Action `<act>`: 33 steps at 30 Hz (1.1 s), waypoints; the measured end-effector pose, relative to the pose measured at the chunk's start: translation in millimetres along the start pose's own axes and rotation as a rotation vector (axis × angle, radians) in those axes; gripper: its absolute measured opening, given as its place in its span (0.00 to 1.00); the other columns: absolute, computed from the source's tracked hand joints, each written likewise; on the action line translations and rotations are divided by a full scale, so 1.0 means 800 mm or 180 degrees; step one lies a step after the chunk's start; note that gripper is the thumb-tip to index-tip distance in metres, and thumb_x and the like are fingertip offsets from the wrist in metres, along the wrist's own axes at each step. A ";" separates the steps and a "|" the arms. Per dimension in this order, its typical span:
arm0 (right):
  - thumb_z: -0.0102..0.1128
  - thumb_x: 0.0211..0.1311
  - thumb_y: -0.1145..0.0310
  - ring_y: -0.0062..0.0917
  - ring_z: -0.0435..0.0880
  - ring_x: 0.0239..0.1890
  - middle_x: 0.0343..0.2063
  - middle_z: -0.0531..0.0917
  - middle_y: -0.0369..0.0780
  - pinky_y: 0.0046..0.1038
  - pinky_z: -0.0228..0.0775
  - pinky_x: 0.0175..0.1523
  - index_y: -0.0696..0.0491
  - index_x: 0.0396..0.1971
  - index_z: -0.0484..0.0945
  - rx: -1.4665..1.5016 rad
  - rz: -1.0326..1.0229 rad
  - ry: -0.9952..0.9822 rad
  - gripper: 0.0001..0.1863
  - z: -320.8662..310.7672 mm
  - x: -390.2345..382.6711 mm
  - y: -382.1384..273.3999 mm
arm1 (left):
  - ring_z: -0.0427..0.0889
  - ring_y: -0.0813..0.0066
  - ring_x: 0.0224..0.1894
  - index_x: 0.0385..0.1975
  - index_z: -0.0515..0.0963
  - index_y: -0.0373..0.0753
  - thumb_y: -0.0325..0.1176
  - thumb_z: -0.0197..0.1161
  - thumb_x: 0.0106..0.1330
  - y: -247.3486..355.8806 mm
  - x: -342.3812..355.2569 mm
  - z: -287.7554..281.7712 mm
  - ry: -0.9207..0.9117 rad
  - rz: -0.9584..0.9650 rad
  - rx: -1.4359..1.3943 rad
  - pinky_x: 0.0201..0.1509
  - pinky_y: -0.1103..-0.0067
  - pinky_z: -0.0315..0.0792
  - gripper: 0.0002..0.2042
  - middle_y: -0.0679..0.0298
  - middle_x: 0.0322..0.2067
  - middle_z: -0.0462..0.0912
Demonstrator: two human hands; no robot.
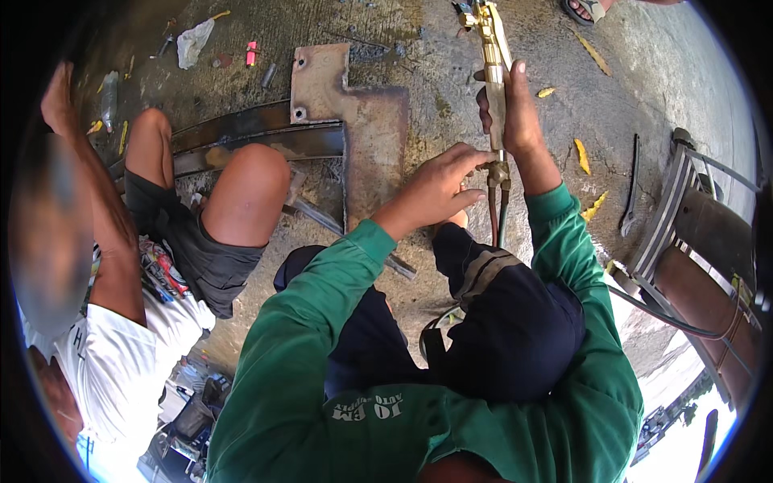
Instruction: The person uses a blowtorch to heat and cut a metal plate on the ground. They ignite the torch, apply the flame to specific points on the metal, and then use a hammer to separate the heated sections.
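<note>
A brass cutting torch (494,95) points away from me at the upper middle, with two hoses (498,213) running from its near end. My right hand (522,117) is wrapped around the torch handle, thumb along its right side. At the handle's base sits a brass valve fitting (499,172). My left hand (439,185) reaches it from the left, the index finger on the fitting and the thumb stretched just below. Some of the left fingers are hidden beneath the hand. Left of it lies a rusty steel plate (374,133) with holes in a tab.
Curved steel bars (258,145) run left from the plate. A person (129,322) in a white shirt sits close on my left. A wrench (634,189) lies on the concrete at right, near a metal-framed chair (684,233). A loose metal bar (318,216) lies before my knees.
</note>
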State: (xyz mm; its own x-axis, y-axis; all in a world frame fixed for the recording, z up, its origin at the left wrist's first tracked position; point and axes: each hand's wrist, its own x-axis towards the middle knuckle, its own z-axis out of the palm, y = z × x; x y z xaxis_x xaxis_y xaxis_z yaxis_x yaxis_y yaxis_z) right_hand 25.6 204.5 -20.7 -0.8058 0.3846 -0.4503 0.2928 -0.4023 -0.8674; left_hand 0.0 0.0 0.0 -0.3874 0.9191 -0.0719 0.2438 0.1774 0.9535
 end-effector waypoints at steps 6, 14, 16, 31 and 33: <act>0.33 0.73 0.27 0.20 0.70 0.17 0.21 0.75 0.34 0.25 0.65 0.23 0.54 0.48 0.78 0.0158 -0.0111 0.0299 0.42 0.029 -0.023 -0.046 | 0.84 0.54 0.37 0.44 0.80 0.37 0.36 0.73 0.62 0.026 0.008 0.007 0.0547 0.0912 0.0796 0.40 0.65 0.78 0.15 0.56 0.37 0.80; 0.30 0.71 0.24 0.19 0.69 0.14 0.20 0.74 0.33 0.22 0.61 0.18 0.52 0.49 0.77 0.0169 -0.0250 0.0266 0.44 0.061 -0.038 -0.026 | 0.85 0.48 0.34 0.37 0.77 0.35 0.52 0.66 0.68 0.042 -0.022 0.016 0.0695 0.0297 0.1456 0.38 0.58 0.77 0.22 0.52 0.29 0.82; 0.30 0.72 0.25 0.18 0.69 0.14 0.20 0.74 0.33 0.22 0.61 0.18 0.52 0.49 0.77 0.0156 -0.0244 0.0182 0.43 0.066 -0.037 -0.003 | 0.86 0.48 0.32 0.32 0.80 0.35 0.56 0.61 0.70 0.038 -0.026 0.016 0.0467 -0.0203 0.1930 0.37 0.59 0.78 0.24 0.50 0.26 0.85; 0.65 0.71 0.56 0.13 0.69 0.15 0.19 0.72 0.30 0.20 0.61 0.19 0.53 0.41 0.73 -0.0605 -0.0374 0.0204 0.16 0.042 -0.058 0.059 | 0.86 0.46 0.35 0.31 0.81 0.33 0.48 0.71 0.64 -0.104 -0.033 -0.128 0.1344 -0.1024 0.1525 0.40 0.58 0.77 0.20 0.47 0.29 0.84; 0.67 0.70 0.59 0.13 0.68 0.13 0.18 0.72 0.29 0.20 0.60 0.17 0.54 0.43 0.73 -0.0555 -0.0362 0.0098 0.16 0.032 -0.067 0.065 | 0.85 0.44 0.42 0.35 0.81 0.33 0.46 0.71 0.63 -0.122 -0.056 -0.160 0.1254 -0.1506 0.1657 0.46 0.56 0.76 0.19 0.46 0.38 0.86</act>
State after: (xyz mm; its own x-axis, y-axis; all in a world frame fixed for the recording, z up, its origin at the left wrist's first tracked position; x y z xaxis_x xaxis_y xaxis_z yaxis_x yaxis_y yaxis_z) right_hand 70.9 141.2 -36.3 -0.8233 0.4457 -0.3515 0.2878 -0.2060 -0.9353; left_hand -120.3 -103.6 -52.3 -0.8147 0.5311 -0.2328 0.3208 0.7473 0.5819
